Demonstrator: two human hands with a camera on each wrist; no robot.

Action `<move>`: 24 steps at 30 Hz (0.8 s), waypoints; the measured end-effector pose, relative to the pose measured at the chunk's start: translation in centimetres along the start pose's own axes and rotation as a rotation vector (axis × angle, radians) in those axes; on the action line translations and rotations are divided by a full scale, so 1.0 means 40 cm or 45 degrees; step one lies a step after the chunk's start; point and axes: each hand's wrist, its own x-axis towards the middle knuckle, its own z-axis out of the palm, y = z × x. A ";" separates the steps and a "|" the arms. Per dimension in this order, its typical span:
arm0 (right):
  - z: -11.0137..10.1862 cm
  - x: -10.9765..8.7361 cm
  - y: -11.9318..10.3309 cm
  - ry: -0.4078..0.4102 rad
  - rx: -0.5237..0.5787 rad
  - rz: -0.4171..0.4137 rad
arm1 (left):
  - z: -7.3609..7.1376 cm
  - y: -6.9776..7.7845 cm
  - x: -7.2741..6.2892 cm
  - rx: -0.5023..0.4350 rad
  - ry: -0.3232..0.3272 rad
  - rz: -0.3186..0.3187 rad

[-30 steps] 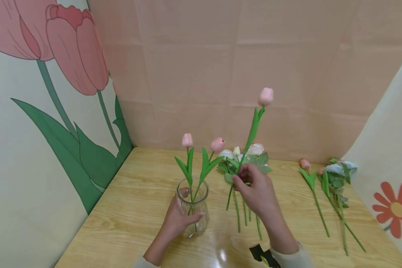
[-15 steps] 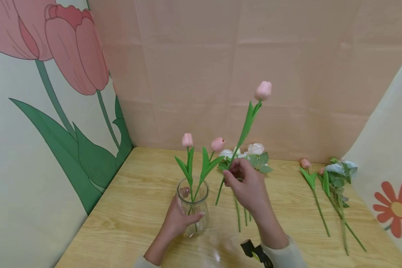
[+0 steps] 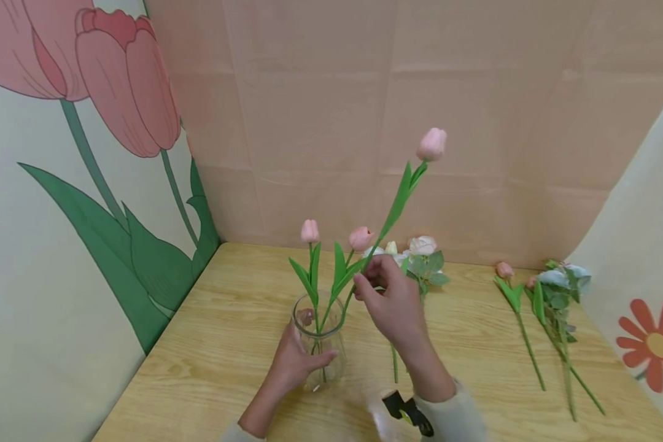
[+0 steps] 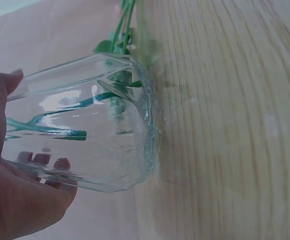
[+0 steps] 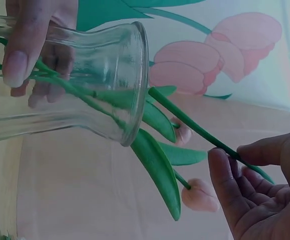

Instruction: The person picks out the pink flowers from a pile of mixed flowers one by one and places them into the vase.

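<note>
My left hand (image 3: 298, 356) grips a clear glass vase (image 3: 328, 362) around its side, thumb across the front. Two pink tulips stand in the vase: a left tulip (image 3: 310, 231) and a right tulip (image 3: 360, 238), their stems showing through the glass. Between thumb and fingertips, my right hand (image 3: 395, 301) pinches the green stem of another pink tulip (image 3: 432, 145), which leans up to the right. In the right wrist view the lower end of this stem (image 5: 177, 111) is right at the vase rim (image 5: 142, 82). The left wrist view shows the vase base (image 4: 147, 130) at the wooden tabletop.
Behind the right hand lie white roses (image 3: 422, 245) with green leaves and several stems. Farther right on the wooden table (image 3: 475, 356) lie a pink tulip (image 3: 516, 301) and a pale blue flower (image 3: 558, 279). A pinkish backdrop (image 3: 320, 123) hangs at the back.
My right hand has moved left with the tulip, bringing its stem end from beside the vase to the rim. The left hand and vase have stayed in place.
</note>
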 end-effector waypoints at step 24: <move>0.054 -0.029 0.009 -0.122 -0.245 0.001 | -0.001 0.003 0.001 -0.034 -0.003 0.035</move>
